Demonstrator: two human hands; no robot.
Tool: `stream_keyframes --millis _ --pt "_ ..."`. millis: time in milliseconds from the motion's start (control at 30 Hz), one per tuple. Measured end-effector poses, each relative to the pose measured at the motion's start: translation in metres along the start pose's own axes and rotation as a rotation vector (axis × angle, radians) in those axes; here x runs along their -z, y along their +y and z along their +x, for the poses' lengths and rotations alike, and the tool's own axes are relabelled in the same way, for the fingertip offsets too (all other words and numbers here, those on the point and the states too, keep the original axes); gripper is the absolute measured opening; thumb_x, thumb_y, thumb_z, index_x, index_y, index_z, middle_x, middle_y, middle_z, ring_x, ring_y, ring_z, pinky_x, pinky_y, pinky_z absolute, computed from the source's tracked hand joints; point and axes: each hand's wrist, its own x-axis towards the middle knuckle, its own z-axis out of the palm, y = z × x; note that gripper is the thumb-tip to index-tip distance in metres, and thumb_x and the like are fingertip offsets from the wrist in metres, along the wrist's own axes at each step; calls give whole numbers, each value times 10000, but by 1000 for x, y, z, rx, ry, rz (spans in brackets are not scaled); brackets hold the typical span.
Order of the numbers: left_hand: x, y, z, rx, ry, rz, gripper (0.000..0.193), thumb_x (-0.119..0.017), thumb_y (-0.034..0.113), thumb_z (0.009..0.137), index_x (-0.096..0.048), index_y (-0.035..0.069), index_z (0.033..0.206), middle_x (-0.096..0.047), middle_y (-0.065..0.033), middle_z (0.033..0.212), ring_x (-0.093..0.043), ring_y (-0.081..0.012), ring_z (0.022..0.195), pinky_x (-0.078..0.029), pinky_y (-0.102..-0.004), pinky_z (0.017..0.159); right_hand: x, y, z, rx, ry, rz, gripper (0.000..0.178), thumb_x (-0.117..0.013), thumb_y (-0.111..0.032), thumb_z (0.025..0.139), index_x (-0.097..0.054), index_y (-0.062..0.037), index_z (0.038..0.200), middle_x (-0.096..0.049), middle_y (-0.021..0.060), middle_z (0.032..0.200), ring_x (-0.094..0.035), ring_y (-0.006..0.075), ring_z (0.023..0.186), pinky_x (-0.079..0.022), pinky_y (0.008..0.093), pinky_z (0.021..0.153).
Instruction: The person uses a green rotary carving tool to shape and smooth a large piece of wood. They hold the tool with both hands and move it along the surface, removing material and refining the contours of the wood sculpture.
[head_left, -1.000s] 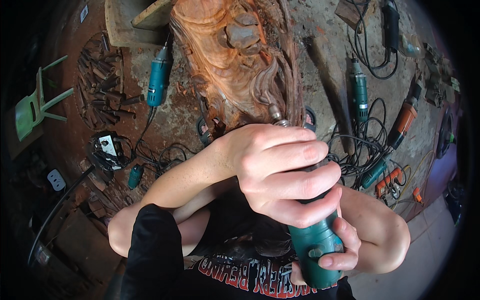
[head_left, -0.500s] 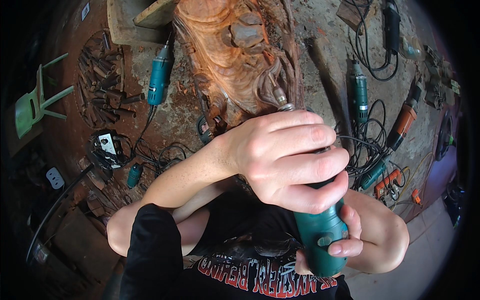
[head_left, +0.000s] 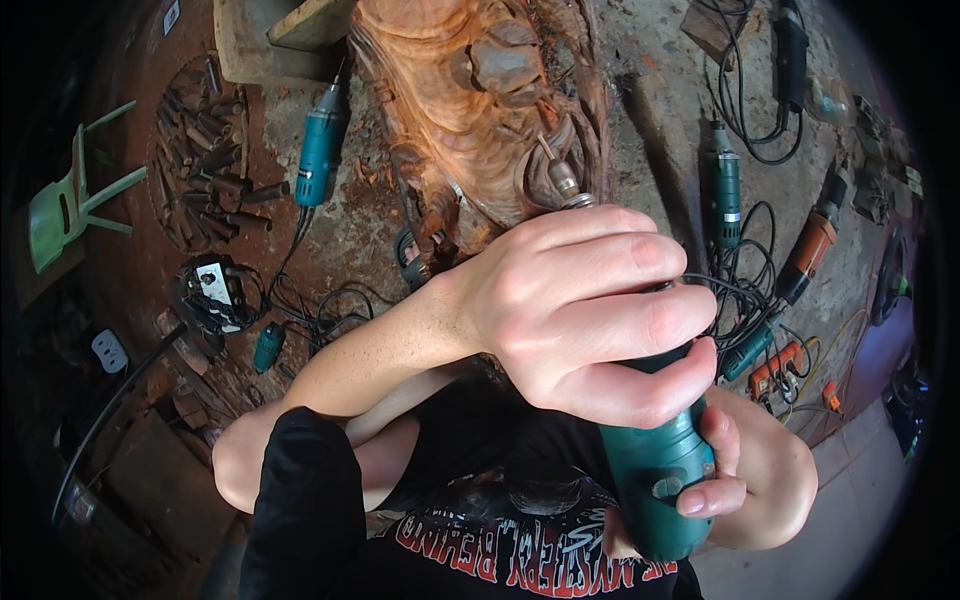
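Both of my hands grip a teal die grinder (head_left: 660, 485), tilted with its metal collet (head_left: 563, 178) and thin bit pointing up and away from me. My left hand (head_left: 600, 315) wraps over the front part of its body, hiding much of it. Around the rear end curls my right hand (head_left: 722, 465), mostly hidden behind the tool, with only some fingertips showing. Just beyond my left hand, the bit overlaps the swirling grooves of a carved brown wood piece (head_left: 430, 110); whether it touches the wood I cannot tell.
Another teal grinder (head_left: 316, 150) lies left of the wood, near a pile of chisels (head_left: 205, 170). To the right are a green grinder (head_left: 726, 190), an orange-and-black tool (head_left: 808, 245) and tangled cables (head_left: 745, 285). A green chair (head_left: 75, 205) stands far left.
Both hands and the die grinder have shifted slightly to the right. The carved wood has also shifted a little right in view. My grip looks the same.
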Motion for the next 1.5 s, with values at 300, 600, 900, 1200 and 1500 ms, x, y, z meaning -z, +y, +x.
stream_keyframes --millis 300,600,900,1200,1500 --pt "-8 3 -3 -13 33 -33 200 -763 178 690 -678 109 857 -657 -63 915 -633 -214 751 -575 -333 655 1 5 -2 37 8 -39 474 -719 -248 944 -580 61 1277 -686 150 1145 -653 220 1075 -500 334 954" --pt "8 2 -1 -7 -141 -55 270 -857 108 777 -708 99 1002 -698 -64 928 -678 -218 734 -586 -324 593 0 5 -4 62 44 -95 483 -717 -266 966 -578 51 1302 -686 152 1159 -655 216 1080 -504 341 948" --pt "-5 11 2 -27 -117 -28 240 -805 135 762 -709 96 978 -701 -61 907 -685 -207 735 -595 -315 601 -35 9 -23 -41 546 -531 492 -715 -285 987 -576 42 1327 -687 155 1173 -657 212 1085 -508 348 942" --pt "-16 21 -2 -53 -444 230 254 -745 222 791 -693 96 1005 -680 -25 967 -671 -172 828 -558 -282 685 -13 77 -38 142 708 -356 902 -867 -334 881 -371 4 1554 -568 205 1416 -603 253 1244 -472 390 1073" --pt "-9 5 -9 -87 -546 251 262 -738 212 767 -714 112 1008 -681 10 942 -624 -136 755 -493 -259 618 3 110 0 516 818 -698 769 -917 -249 816 -576 61 1430 -714 221 1255 -719 301 1099 -560 395 955"
